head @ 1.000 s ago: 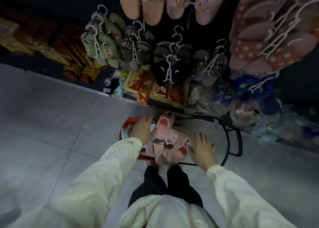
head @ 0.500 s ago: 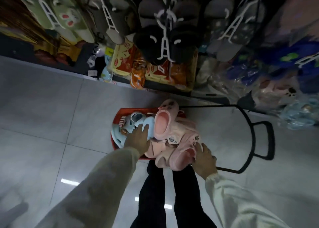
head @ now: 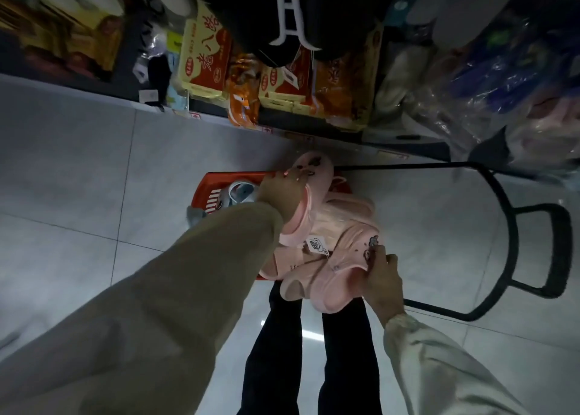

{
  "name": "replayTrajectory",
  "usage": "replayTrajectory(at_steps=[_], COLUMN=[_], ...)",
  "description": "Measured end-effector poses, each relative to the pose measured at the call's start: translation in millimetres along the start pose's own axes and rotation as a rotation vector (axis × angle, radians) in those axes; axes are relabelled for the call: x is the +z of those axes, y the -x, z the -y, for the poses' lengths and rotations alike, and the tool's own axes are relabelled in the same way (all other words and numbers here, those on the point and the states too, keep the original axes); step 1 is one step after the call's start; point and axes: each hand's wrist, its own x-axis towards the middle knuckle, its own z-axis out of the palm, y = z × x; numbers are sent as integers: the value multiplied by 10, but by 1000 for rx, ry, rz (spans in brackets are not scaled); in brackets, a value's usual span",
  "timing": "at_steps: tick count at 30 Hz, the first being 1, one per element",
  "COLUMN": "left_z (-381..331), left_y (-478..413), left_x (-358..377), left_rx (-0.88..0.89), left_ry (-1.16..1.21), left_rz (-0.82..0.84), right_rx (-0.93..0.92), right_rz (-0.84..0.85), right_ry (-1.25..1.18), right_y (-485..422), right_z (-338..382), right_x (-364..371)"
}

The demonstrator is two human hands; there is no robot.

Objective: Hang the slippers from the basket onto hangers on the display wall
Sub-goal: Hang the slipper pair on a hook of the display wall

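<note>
Pink slippers [head: 317, 226] heaped over the red basket [head: 226, 179], left hand [head: 282, 195] and right hand [head: 381, 284] each closed in a grip on one

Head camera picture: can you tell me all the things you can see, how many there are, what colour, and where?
pink slippers: several, exact count unclear, pink, piled in the basket
basket: one, red, on the floor
pale blue slipper: at least one, at the basket's left end
black handle: one, lying right of the basket
food packets: several, yellow and red, low shelf
white hanger: one, top, on dark slippers
floor: grey tiles
left hand: on the far pink slipper
right hand: on the near pink slipper
</note>
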Motion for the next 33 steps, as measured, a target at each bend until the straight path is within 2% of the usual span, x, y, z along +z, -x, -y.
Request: replayTrajectory(at_steps=[3,7,10,15,20,25,28,33], left_z=[-57,-123,-175,-204,-256,-316,-330,-389], left_y=[-160,-230,-182,21,375,723,843,933], left_x=[58,-59,-72,24,134,346,500,691], left_rx=[19,45,66,141,118,59,67,103], left_ry=[1,4,-11,-45,-15,34,80,140], left_rz=[-81,-111,-85,-182,-66,84,37,-99], right_rx=[11,-5,-28,-110,-254,-375,-518,-557], right_rz=[-6,-46,-105,-208,-279,-204,-246,-155], right_ry=[-20,-20,-34,-27,90,15,170,179], right_y=[-86,-77,-11,130,209,266,263,204], right_z=[5,38,87,171,336,589,663,696], right_x=[-5,25,12,-24,-23,45,178,322])
